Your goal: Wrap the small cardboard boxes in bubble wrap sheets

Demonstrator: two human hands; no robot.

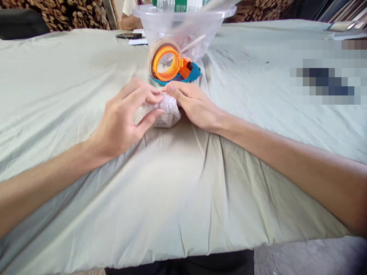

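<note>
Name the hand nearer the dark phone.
Left. The left hand, at the wrapped bundle, is almost straight below the phone in the picture; the right hand is farther off, below and rightward.

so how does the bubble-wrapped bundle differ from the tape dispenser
The bundle is whitish and see-through in places, while the tape dispenser is bright orange and blue. The bundle is a closed, crinkled lump; the dispenser has a rigid ring with an open middle. The bundle is held between the left hand and right hand, whereas the dispenser sits beyond them. Both are in front of the basin.
</note>
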